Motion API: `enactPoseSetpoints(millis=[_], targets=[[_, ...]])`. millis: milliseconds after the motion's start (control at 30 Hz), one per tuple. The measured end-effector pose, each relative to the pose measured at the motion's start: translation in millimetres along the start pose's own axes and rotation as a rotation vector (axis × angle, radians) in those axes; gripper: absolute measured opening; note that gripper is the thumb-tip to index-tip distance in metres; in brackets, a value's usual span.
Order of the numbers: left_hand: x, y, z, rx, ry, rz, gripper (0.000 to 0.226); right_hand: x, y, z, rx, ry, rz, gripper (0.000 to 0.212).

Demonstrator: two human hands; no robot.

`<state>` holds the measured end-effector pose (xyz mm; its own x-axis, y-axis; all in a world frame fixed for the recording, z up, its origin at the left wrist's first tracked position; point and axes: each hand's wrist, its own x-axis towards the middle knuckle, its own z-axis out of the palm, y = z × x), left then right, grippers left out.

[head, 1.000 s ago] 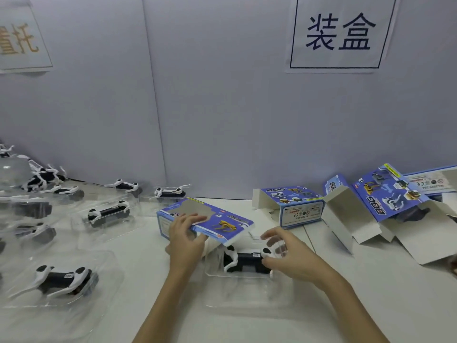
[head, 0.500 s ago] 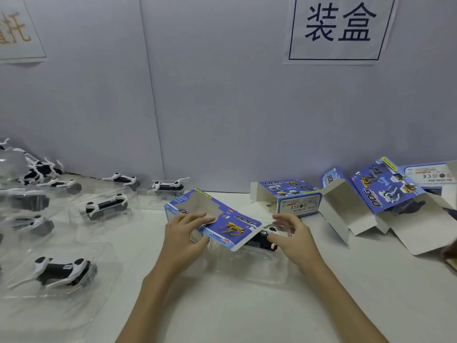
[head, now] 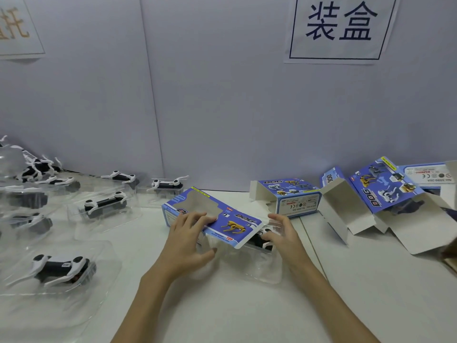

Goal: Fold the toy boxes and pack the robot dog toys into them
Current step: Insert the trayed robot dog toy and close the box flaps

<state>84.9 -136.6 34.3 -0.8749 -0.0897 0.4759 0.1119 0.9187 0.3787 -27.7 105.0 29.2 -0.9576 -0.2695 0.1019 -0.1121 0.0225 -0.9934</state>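
Note:
A blue toy box [head: 235, 222] with a cut-out window lies on its side at the table's middle, its open end towards me. My left hand [head: 188, 241] holds the box at its top flap, thumb underneath. My right hand [head: 282, 236] grips the clear blister tray [head: 257, 266] holding a black and white robot dog toy [head: 262, 240]. The tray's far end sits inside the box mouth; most of the dog is hidden under the flap.
Several more robot dogs in clear trays [head: 59, 268] cover the left side of the white table [head: 371, 293]. A folded blue box [head: 294, 199] and unfolded open boxes [head: 380, 191] lie at the back right. A grey partition wall stands close behind.
My right hand has pushed the tray with the dog further under the flap into the box. My left hand has stayed on the box top.

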Motion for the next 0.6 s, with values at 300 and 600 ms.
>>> enactPoseSetpoints(millis=[300, 600], targets=[[2.2, 11.4, 6.8, 0.063, 0.175, 0.009, 0.044, -3.8, 3.1, 11.7, 0.068, 0.135, 0.006, 0.035], [2.7, 8.5, 11.4, -0.100, 0.084, -0.043, 0.066, -7.8, 0.9, 27.8, 0.408, 0.090, 0.100, 0.031]])
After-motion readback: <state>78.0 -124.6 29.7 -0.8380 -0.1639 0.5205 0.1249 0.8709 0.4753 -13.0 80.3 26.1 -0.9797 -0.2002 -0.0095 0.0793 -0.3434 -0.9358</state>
